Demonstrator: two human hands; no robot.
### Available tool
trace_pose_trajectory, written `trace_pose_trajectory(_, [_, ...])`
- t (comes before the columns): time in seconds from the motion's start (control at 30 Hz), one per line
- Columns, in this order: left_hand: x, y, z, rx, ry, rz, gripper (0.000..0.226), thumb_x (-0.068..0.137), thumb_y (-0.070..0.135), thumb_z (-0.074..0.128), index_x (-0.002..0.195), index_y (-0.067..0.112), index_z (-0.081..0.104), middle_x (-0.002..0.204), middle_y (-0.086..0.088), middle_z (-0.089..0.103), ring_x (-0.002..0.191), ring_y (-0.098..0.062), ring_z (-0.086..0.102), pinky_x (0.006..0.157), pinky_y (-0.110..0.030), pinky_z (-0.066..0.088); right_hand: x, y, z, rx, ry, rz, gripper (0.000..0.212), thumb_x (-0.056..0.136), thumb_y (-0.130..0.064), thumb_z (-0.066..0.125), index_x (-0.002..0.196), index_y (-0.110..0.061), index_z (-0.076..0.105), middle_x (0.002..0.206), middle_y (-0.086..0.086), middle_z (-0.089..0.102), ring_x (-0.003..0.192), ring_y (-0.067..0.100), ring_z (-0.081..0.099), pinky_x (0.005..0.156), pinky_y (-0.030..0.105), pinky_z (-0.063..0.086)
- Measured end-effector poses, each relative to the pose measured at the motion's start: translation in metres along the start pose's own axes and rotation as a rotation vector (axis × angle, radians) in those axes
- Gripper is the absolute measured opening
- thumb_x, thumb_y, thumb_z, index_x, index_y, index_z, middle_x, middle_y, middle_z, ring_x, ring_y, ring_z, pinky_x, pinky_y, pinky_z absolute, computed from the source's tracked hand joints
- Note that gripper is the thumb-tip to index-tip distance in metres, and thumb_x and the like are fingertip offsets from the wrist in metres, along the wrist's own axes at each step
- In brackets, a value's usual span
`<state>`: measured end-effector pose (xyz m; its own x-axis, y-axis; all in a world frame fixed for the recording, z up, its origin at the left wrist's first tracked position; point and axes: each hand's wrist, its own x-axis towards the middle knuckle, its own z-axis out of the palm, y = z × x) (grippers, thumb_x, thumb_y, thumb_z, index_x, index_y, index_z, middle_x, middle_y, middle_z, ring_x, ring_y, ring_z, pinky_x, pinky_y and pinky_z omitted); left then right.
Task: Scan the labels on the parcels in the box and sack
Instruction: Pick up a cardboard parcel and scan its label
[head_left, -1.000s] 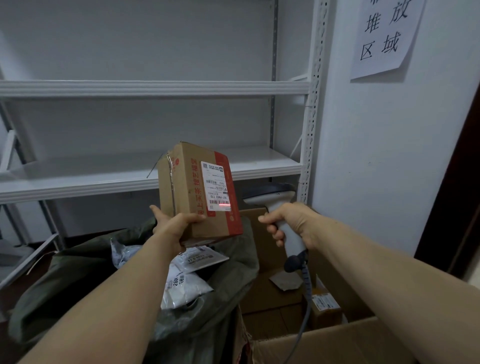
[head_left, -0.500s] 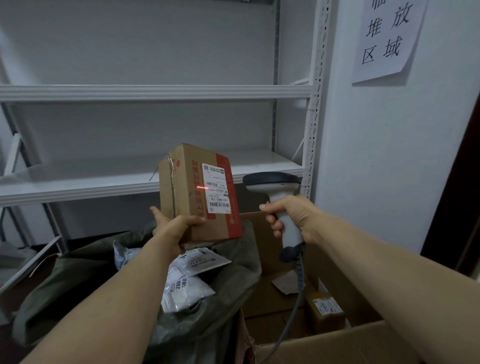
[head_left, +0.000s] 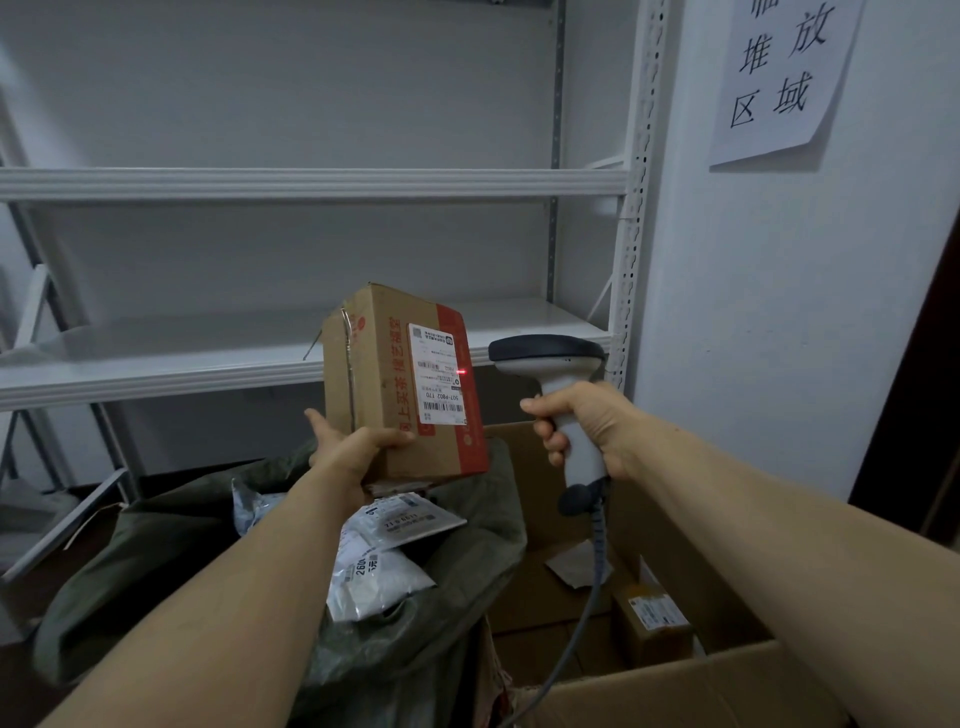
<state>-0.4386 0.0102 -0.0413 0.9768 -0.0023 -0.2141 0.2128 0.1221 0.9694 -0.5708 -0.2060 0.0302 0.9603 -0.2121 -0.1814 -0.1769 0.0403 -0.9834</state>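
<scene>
The green sack (head_left: 156, 561) held white bagged parcels (head_left: 384, 577), and the open cardboard box (head_left: 675, 691) beside it held a small brown labelled parcel (head_left: 654, 618). The left hand (head_left: 353, 452) gripped a brown carton (head_left: 374, 384) by its lower corner above the sack. Its label (head_left: 435, 374) faced the scanner (head_left: 550, 358), whose handle the right hand (head_left: 587, 426) clasped.

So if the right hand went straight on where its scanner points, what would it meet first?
Likely the cardboard parcel in the left hand; the scanner's red dot sits on its label.
</scene>
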Motion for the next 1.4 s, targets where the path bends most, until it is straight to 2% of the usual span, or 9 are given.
trace_pose_trajectory(0.13, [-0.001,0.001,-0.001,0.005,0.005,-0.002,0.144,0.053,-0.002,0.085,0.144,0.049,-0.014,0.145,-0.013,0.035,0.114,-0.039,0.052,0.054,-0.046,0.056,0.001,-0.001,0.001,0.005,0.003,-0.006,0.016,0.081,-0.011,0.070,0.074,-0.009,0.056,0.055,0.004,0.054,0.040,0.011,0.044,0.043,0.023,0.043])
trace_pose_trajectory(0.4, [-0.005,0.001,0.001,0.009,0.007,0.004,0.142,0.054,-0.002,0.084,0.144,0.048,-0.014,0.144,-0.013,0.036,0.115,-0.039,0.051,0.079,-0.061,0.051,0.004,0.001,0.002,0.001,0.005,0.004,0.015,0.081,-0.012,0.071,0.077,-0.009,0.057,0.056,0.004,0.055,0.040,0.011,0.045,0.043,0.023,0.043])
trace_pose_trajectory(0.57, [-0.008,0.002,0.001,-0.020,-0.015,0.006,0.137,0.061,-0.005,0.079,0.145,0.046,-0.015,0.141,-0.012,0.039,0.107,-0.035,0.054,0.068,-0.051,0.054,0.005,0.002,0.001,-0.005,-0.014,-0.003,0.014,0.080,-0.012,0.071,0.078,-0.008,0.058,0.057,0.005,0.056,0.041,0.011,0.046,0.043,0.023,0.044])
trace_pose_trajectory(0.7, [-0.005,0.005,-0.003,-0.029,0.001,0.010,0.139,0.058,-0.003,0.082,0.145,0.047,-0.014,0.140,-0.012,0.041,0.111,-0.036,0.054,0.078,-0.059,0.052,0.003,0.009,-0.003,-0.065,-0.063,0.068,0.012,0.081,-0.010,0.070,0.077,-0.008,0.058,0.056,0.004,0.055,0.039,0.011,0.045,0.043,0.022,0.042])
trace_pose_trajectory(0.83, [-0.007,0.005,-0.005,-0.023,0.005,0.022,0.133,0.065,-0.005,0.078,0.147,0.041,-0.016,0.142,-0.012,0.040,0.107,-0.033,0.052,0.065,-0.046,0.052,0.002,0.014,-0.004,-0.115,-0.108,0.110,0.012,0.083,-0.011,0.067,0.075,-0.009,0.058,0.055,0.003,0.053,0.039,0.010,0.044,0.044,0.022,0.042])
trace_pose_trajectory(1.0, [-0.007,0.004,-0.004,-0.047,0.020,0.015,0.132,0.064,-0.007,0.077,0.147,0.043,-0.014,0.139,-0.014,0.042,0.110,-0.037,0.053,0.074,-0.056,0.052,0.005,0.013,-0.002,-0.132,-0.123,0.108,0.015,0.083,-0.012,0.067,0.072,-0.010,0.057,0.054,0.003,0.053,0.037,0.010,0.044,0.045,0.023,0.041])
trace_pose_trajectory(1.13, [-0.010,0.004,-0.004,-0.043,0.007,0.017,0.131,0.065,-0.007,0.076,0.147,0.042,-0.014,0.138,-0.014,0.042,0.107,-0.035,0.054,0.068,-0.052,0.053,0.004,0.012,-0.002,-0.124,-0.121,0.100,0.014,0.082,-0.012,0.067,0.073,-0.009,0.057,0.054,0.002,0.053,0.037,0.010,0.044,0.044,0.023,0.041])
trace_pose_trajectory(1.27, [-0.009,0.006,-0.004,-0.054,0.008,0.006,0.133,0.065,-0.007,0.077,0.147,0.042,-0.016,0.139,-0.015,0.042,0.110,-0.037,0.053,0.077,-0.057,0.052,0.003,0.013,-0.001,-0.110,-0.100,0.095,0.014,0.082,-0.012,0.067,0.074,-0.009,0.057,0.054,0.002,0.053,0.038,0.009,0.044,0.044,0.022,0.041])
trace_pose_trajectory(1.4, [-0.010,0.006,-0.003,-0.047,0.011,-0.004,0.135,0.063,-0.006,0.078,0.146,0.045,-0.016,0.138,-0.015,0.043,0.109,-0.037,0.054,0.076,-0.059,0.052,0.003,0.012,0.000,-0.091,-0.094,0.101,0.015,0.082,-0.013,0.067,0.073,-0.010,0.056,0.054,0.002,0.054,0.038,0.010,0.044,0.044,0.023,0.041])
